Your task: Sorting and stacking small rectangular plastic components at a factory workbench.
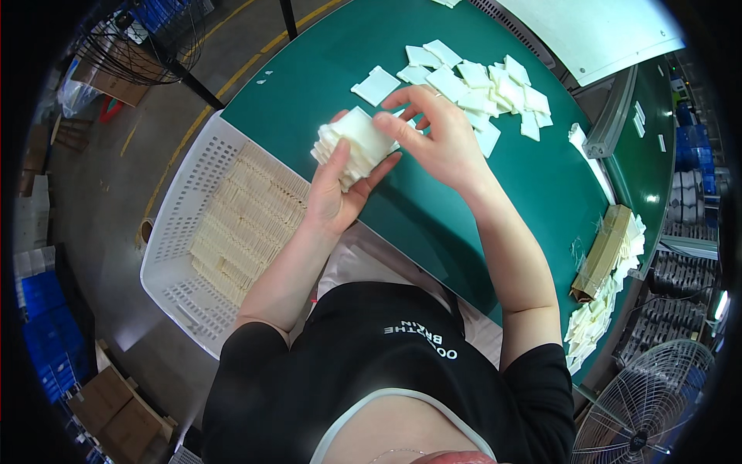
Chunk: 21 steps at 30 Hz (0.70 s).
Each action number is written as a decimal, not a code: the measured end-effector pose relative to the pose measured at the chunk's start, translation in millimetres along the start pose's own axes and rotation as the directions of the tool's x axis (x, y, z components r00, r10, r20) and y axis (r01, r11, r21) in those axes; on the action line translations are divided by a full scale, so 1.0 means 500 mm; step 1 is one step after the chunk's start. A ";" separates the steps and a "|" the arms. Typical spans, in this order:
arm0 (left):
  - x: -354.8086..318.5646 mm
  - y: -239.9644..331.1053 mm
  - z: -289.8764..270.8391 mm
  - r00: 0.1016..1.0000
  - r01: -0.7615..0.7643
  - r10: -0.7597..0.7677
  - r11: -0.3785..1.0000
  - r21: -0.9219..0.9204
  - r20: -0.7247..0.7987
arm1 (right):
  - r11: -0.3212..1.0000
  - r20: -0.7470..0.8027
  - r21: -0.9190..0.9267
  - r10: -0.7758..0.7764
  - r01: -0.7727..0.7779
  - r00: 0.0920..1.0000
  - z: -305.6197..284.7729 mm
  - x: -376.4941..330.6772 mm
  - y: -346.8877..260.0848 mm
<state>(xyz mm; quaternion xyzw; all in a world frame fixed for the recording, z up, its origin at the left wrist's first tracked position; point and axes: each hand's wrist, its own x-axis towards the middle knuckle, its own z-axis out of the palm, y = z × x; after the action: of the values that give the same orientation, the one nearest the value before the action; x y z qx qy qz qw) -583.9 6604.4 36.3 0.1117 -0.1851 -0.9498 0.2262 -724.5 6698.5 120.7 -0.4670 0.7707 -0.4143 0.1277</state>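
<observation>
My left hand (334, 199) is wrapped round a stack of thin white square plastic plates (357, 138), held above the green table's near-left edge. The thumb lies along the near side of the stack and the fingers reach under it. Just right of the stack is my right hand (447, 141), thumb and forefinger apart, its thumb tip close to the upper plate. White plate corners show behind its fingers; whether it touches one is hard to see. Beyond my hands a loose heap of the same plates (506, 89) lies on the table, with one single plate (376, 86) nearer the stack.
On the left a white perforated basket (174, 224) holds rows of tightly packed cream plates. The green table (309, 85) curves round in front. At the right stand a cardboard piece (603, 251) and a pile of white pieces (595, 325). A wire fan (645, 410) is at lower right.
</observation>
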 end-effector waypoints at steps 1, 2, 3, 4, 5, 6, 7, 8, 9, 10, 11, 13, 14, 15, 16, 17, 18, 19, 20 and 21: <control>0.007 0.002 -0.002 1.000 0.005 -0.005 1.000 -0.001 0.006 | 1.000 -0.006 -0.005 0.003 -0.003 1.000 -0.004 0.001 0.010; 0.012 0.006 -0.009 0.999 0.040 -0.039 0.999 -0.021 0.031 | 0.996 -0.066 -0.073 -0.051 0.046 0.997 -0.005 0.006 0.034; 0.014 0.011 -0.016 0.996 0.073 -0.071 0.997 -0.040 0.056 | 0.985 -0.120 -0.142 -0.110 0.093 0.987 -0.008 0.008 0.060; 0.013 0.018 -0.025 0.989 0.111 -0.103 0.991 -0.078 0.102 | 0.909 -0.029 -0.327 -0.283 0.258 0.959 -0.010 0.007 0.085; 0.011 0.023 -0.032 0.990 0.109 -0.101 0.991 -0.078 0.102 | 0.909 -0.028 -0.326 -0.285 0.260 0.958 -0.003 -0.002 0.104; 0.008 0.028 -0.037 0.984 0.125 -0.116 0.990 -0.062 0.135 | 0.866 0.070 -0.380 -0.324 0.326 0.943 0.006 -0.009 0.121; 0.004 0.031 -0.038 0.978 0.140 -0.130 0.989 -0.047 0.165 | 0.816 0.173 -0.424 -0.354 0.394 0.919 0.008 -0.013 0.123; 0.000 0.032 -0.035 0.978 0.138 -0.128 0.989 -0.048 0.164 | 0.799 0.213 -0.488 -0.281 0.351 0.936 0.002 -0.017 0.124; -0.005 0.030 -0.029 0.987 0.104 -0.105 0.995 0.011 0.121 | 0.799 0.214 -0.488 -0.281 0.351 0.936 0.001 -0.021 0.122; -0.011 0.028 -0.023 0.995 0.066 -0.072 0.995 0.070 0.075 | 0.930 0.083 -0.334 -0.132 0.152 0.988 0.003 -0.025 0.110; -0.014 0.022 -0.019 0.995 0.060 -0.065 0.996 0.069 0.071 | 0.988 -0.016 -0.144 0.048 -0.050 0.999 0.003 -0.029 0.096; -0.014 0.007 -0.010 0.999 -0.008 0.004 0.994 0.106 0.034 | 0.997 -0.056 0.036 0.077 -0.075 0.995 0.006 -0.035 0.055; -0.015 0.008 -0.001 1.000 0.017 -0.014 0.992 0.128 -0.026 | 0.998 -0.034 0.059 0.022 -0.020 0.999 0.014 -0.043 0.032; -0.012 0.010 -0.003 1.000 0.011 -0.007 0.992 0.127 -0.030 | 0.996 -0.011 0.085 -0.035 0.035 0.999 0.027 -0.049 0.015; -0.007 0.011 0.000 0.995 0.072 -0.060 0.984 0.166 -0.079 | 0.992 -0.019 -0.063 -0.107 0.106 0.994 0.039 -0.056 0.004; -0.004 0.012 0.003 0.985 0.133 -0.108 0.971 0.201 -0.131 | 0.992 -0.020 -0.064 -0.110 0.108 0.994 0.040 -0.045 0.017; -0.005 0.015 0.003 0.987 0.143 -0.134 0.984 0.105 -0.086 | 0.976 -0.084 -0.149 -0.170 0.157 0.982 0.041 -0.019 0.042; -0.008 0.019 0.002 0.987 0.141 -0.132 0.984 0.107 -0.087 | 0.952 -0.143 -0.234 -0.234 0.196 0.962 0.040 0.009 0.061; -0.008 0.022 0.000 0.988 0.152 -0.150 0.987 0.043 -0.037 | 0.924 -0.235 -0.349 -0.246 0.155 0.940 0.045 0.039 0.065; -0.010 0.023 0.000 0.985 0.170 -0.170 0.985 -0.018 0.016 | 0.925 -0.243 -0.349 -0.243 0.149 0.939 0.056 0.065 0.084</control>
<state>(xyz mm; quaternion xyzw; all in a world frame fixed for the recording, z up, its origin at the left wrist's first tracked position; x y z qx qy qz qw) -575.2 6597.3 41.7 0.1178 -0.1672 -0.9682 0.1441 -751.1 6666.4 77.6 -0.4932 0.7874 -0.3547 -0.1047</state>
